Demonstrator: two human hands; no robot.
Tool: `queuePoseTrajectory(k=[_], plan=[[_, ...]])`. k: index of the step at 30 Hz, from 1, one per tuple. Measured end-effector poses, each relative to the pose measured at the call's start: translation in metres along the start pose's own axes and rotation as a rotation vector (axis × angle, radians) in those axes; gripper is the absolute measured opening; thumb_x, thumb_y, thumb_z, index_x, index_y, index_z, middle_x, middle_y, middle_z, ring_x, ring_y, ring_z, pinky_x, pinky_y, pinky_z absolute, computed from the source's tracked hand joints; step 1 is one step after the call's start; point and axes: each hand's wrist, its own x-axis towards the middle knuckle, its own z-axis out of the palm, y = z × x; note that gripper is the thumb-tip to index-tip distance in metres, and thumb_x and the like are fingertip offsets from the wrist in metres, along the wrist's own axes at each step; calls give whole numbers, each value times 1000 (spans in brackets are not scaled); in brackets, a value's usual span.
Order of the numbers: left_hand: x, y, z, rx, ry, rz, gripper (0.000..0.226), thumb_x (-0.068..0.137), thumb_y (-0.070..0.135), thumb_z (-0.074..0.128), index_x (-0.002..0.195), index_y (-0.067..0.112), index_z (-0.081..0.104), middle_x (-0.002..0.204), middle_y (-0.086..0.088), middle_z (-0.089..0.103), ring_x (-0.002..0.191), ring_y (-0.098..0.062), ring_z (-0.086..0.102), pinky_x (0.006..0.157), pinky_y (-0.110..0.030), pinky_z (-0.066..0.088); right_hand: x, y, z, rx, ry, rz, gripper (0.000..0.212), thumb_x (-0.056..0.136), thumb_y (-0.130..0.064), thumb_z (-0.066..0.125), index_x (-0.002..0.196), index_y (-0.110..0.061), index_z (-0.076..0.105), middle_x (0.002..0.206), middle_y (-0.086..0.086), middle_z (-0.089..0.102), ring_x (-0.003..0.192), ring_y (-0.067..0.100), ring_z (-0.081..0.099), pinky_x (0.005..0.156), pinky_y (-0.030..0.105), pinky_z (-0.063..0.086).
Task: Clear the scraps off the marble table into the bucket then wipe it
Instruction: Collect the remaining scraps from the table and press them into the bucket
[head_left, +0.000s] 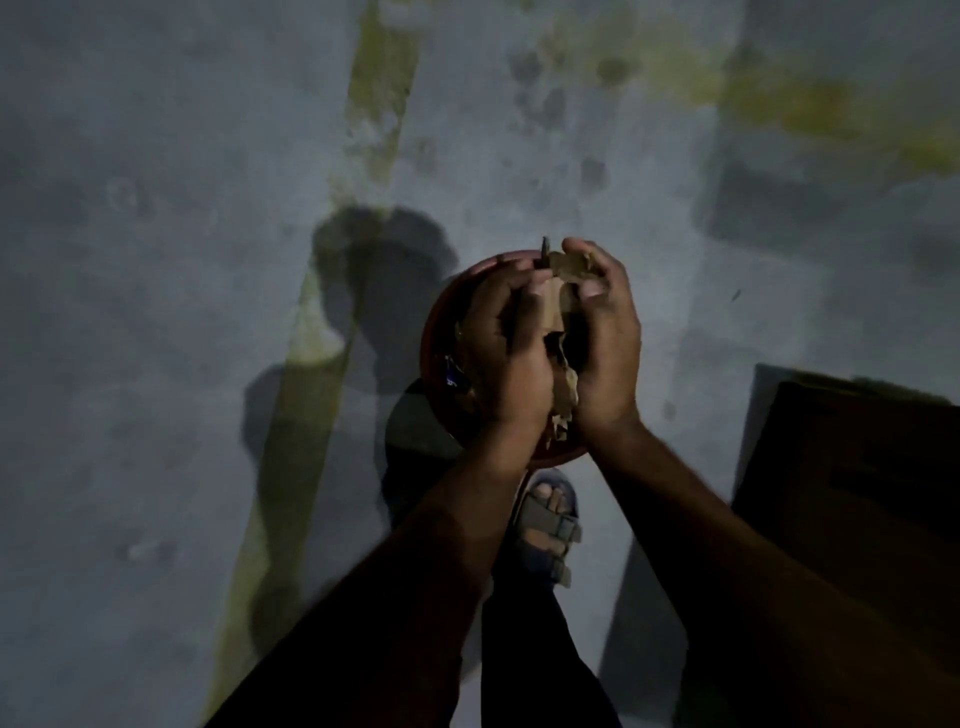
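Observation:
A red bucket (434, 332) stands on the floor below me, seen from straight above, and my hands hide most of it. My left hand (506, 358) and my right hand (605, 343) are cupped side by side over its mouth, fingers curled round a bunch of tan scraps (558, 306). A thin dark stick pokes up from the left hand's fingers. More scraps and a bit of blue wrapper (451, 375) lie inside the bucket at its left wall.
The grey concrete floor (182, 260) has yellowish streaks and dark stains. My sandalled foot (550, 519) stands just behind the bucket. A dark brown block (852, 493), perhaps the table's corner, fills the right edge. The light is dim.

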Motion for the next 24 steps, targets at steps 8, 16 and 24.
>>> queuePoseTrajectory(k=[8, 16, 24], plan=[[21, -77, -54, 428, -292, 265, 30, 98, 16, 51, 124, 6, 63, 128, 0, 61, 120, -9, 51, 101, -28, 40, 18, 70, -44, -607, -393, -100, 58, 103, -49, 33, 158, -32, 32, 164, -5, 34, 152, 18, 26, 121, 54, 24], [29, -114, -62, 1210, -673, 522, 64, 97, 39, 46, 153, 11, 30, 161, -12, 31, 147, -34, 27, 115, -52, 29, 34, 104, -48, -1017, -457, -85, 61, 98, -44, 42, 156, -26, 35, 165, 4, 27, 152, 27, 22, 121, 53, 24], [38, -189, -31, 1359, -738, 452, 71, 95, 36, 27, 160, 10, 12, 168, -10, 7, 155, -27, 7, 124, -50, 12, 31, 198, -28, -1304, -454, -192, 67, 105, -48, 26, 164, -17, 16, 171, 13, 12, 157, 35, 9, 124, 58, 14]])
